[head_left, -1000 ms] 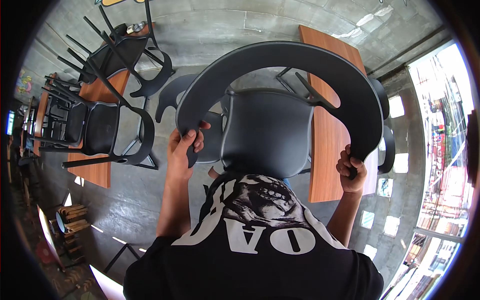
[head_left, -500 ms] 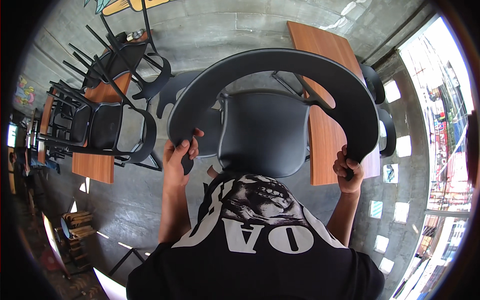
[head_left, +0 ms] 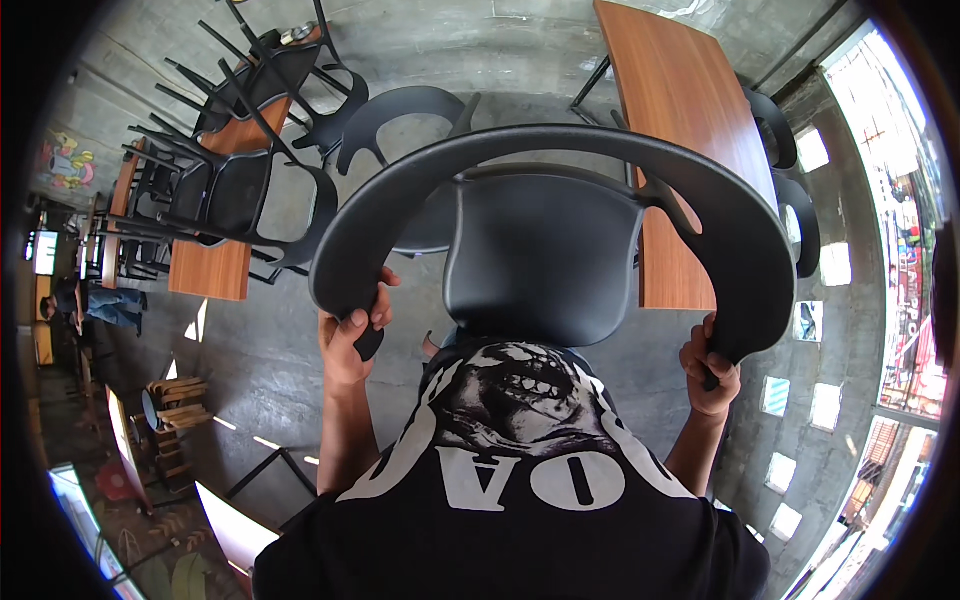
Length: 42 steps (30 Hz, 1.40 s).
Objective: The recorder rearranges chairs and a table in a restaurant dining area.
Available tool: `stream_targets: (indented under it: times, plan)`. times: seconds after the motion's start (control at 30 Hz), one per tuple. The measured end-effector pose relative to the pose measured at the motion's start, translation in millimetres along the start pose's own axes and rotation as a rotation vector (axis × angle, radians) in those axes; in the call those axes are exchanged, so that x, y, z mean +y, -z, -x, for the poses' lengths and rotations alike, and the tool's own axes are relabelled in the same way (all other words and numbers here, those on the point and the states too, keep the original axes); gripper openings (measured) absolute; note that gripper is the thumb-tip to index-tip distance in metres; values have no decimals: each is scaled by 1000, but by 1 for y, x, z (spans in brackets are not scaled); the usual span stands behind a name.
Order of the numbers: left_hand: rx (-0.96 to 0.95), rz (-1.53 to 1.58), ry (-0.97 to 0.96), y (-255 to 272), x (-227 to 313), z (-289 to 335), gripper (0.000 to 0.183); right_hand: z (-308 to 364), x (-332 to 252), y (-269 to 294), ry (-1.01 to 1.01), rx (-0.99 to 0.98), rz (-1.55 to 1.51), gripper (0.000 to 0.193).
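Note:
A black chair [head_left: 545, 255] with a wide curved backrest is held close in front of my body, its seat facing up. My left hand [head_left: 356, 325] is closed round the left end of the backrest, thumb on top. At the opposite end, my right hand [head_left: 711, 368] grips the backrest's right tip with its fingers wrapped round it. The legs of this chair are hidden beneath the seat. Just beyond the backrest on the left stands another black chair [head_left: 400, 103], partly covered by the held one.
A brown wooden table [head_left: 680, 70] stands ahead on the right, with black chairs [head_left: 797, 222] along its far right side. On the left, several upturned chairs [head_left: 240, 190] rest on another wooden table [head_left: 210, 272]. A person [head_left: 105, 302] is at the far left. Slatted wood [head_left: 180, 410] stands lower left.
The tables and stacked chairs have shifted up and right in view as I moved back with the chair. Its backrest appears larger and lower. Both hands keep their hold.

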<state>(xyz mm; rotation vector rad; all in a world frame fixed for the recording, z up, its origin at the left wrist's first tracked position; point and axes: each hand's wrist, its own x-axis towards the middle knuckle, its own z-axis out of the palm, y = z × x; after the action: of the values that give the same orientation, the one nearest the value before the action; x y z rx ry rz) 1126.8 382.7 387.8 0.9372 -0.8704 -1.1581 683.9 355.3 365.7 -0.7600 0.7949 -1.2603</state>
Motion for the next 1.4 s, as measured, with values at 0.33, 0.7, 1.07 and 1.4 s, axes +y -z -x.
stream_targets:
  times: [0.33, 0.7, 1.07, 1.4]
  plan:
    - [42, -37, -6, 19, 22, 74, 70, 49, 17, -18, -8, -37, 13, 51]
    - [14, 22, 22, 91, 40, 132, 58, 135, 60, -66, 8, 65, 126, 50]
    - [61, 93, 83, 168, 55, 214, 41, 201, 104, -118, -3, 30, 123, 44]
    - [238, 47, 80, 167, 89, 244, 22, 178, 116, -125, -125, -127, 14, 30]
